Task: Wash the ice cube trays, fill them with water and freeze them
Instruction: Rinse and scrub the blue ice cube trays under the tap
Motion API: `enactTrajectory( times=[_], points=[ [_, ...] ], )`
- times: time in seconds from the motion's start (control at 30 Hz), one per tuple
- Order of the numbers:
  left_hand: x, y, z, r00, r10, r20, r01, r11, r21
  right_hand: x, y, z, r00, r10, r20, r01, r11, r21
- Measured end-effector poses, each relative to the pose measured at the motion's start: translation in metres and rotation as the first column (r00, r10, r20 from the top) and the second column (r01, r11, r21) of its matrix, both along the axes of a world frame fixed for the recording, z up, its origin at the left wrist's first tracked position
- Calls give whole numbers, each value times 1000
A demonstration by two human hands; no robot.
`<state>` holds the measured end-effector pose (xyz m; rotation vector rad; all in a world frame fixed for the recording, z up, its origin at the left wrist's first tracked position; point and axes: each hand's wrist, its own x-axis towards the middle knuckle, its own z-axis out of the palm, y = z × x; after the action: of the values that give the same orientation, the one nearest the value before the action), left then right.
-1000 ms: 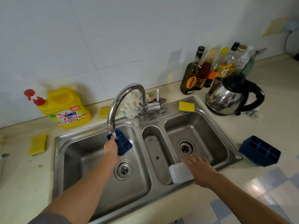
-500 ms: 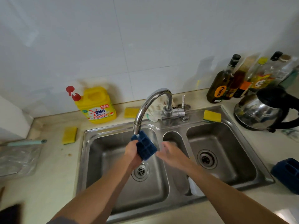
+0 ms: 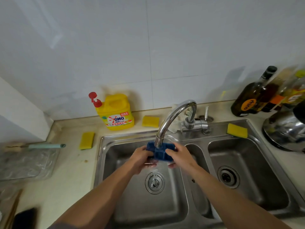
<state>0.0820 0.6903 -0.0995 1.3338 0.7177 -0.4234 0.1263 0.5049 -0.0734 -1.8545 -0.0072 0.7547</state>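
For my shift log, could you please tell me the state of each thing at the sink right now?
blue ice cube tray, held under the spout, cells up
faucet, running onto the tray
left hand, grips the tray's left end
right hand, grips its right end
detergent bottle, upright

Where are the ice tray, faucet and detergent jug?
ice tray (image 3: 159,154): head view, gridded middle.
faucet (image 3: 188,103): head view, arch top.
detergent jug (image 3: 115,119): head view, front label.

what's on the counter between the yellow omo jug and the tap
In the head view, one yellow sponge lies flat on the counter between the detergent jug and the faucet, touching neither.
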Motion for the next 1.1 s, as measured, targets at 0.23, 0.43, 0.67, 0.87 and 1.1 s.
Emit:
enactTrajectory(
  times=[0.23, 0.43, 0.67, 0.87, 1.1],
  points=[
    [12, 10, 4, 981, -192, 29, 185, 970, 159, 4, 16, -9, 997, -47, -67, 43, 998, -56],
    [7, 10, -5, 984, -152, 87, 113, 931, 347, 1, 31, -26, 980, -129, -149, 117, 989, -87],
    [3, 4, -8, 995, -49, 91, 33, 986, 166, 2, 39, -24, 992, -112, -62, 104, 986, -127],
    [8, -2, -6, 977, -163, 141, 135, 972, 190, 5, 33, -22, 994, -106, -3, 104, 984, -144],
    [12, 5, -18, 986, -168, -16, 157, 877, 455, -3, 38, -17, 998, 7, 62, 1, 993, -117]
  ],
)
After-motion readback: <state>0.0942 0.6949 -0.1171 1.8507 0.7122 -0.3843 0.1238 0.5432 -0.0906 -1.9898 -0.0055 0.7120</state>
